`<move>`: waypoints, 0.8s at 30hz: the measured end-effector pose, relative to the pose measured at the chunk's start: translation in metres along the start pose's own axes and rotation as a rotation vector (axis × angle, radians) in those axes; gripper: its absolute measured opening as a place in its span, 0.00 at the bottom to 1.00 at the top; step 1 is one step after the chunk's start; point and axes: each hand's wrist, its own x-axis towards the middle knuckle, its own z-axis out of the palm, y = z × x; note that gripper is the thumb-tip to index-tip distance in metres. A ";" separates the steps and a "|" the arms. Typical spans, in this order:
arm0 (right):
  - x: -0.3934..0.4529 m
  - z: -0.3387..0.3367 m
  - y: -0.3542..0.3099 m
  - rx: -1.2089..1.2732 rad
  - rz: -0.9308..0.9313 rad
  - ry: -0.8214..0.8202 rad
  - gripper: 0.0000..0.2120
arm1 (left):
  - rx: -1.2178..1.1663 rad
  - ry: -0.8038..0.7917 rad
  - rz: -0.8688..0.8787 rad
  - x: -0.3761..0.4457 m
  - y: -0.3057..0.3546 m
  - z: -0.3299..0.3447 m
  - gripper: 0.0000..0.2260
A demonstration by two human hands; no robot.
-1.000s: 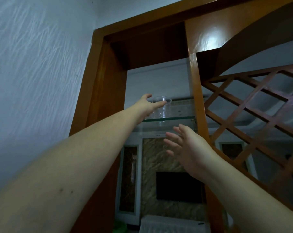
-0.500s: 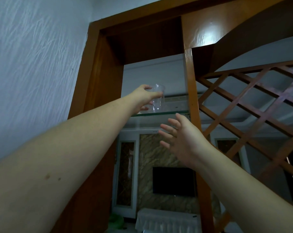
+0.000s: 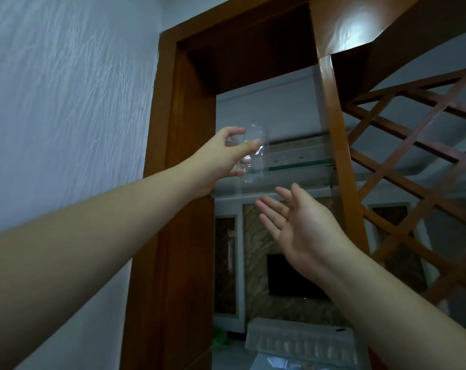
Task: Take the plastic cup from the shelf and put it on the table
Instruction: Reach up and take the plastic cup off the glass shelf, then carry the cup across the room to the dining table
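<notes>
A clear plastic cup (image 3: 257, 153) is upright in my left hand (image 3: 221, 158), thumb and fingers wrapped around its side. It hangs in the air at the left end of the glass shelf (image 3: 298, 164), off its edge. My right hand (image 3: 298, 225) is held below and to the right of the cup, palm up, fingers spread, holding nothing. No table surface for the cup is clearly in view.
The glass shelf sits inside a brown wooden frame (image 3: 173, 182) with a post (image 3: 333, 129) on its right and a wooden lattice (image 3: 419, 161) beyond. A white textured wall (image 3: 66, 102) is on the left. Through the opening are a dark screen (image 3: 293, 276) and a white cloth-covered surface (image 3: 301, 340).
My left hand closed on the cup, lifted it off the glass shelf and drew it left and toward me. My right hand stayed open beneath it.
</notes>
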 end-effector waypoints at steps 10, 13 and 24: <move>-0.036 -0.009 0.033 0.036 0.036 0.093 0.17 | -0.088 -0.122 -0.021 -0.068 -0.023 0.013 0.39; -0.053 -0.030 0.039 0.030 0.097 0.129 0.15 | -0.098 -0.166 -0.033 -0.089 -0.035 0.032 0.42; -0.122 -0.096 0.078 -0.071 0.132 0.279 0.19 | -0.237 -0.374 -0.068 -0.146 -0.078 0.100 0.34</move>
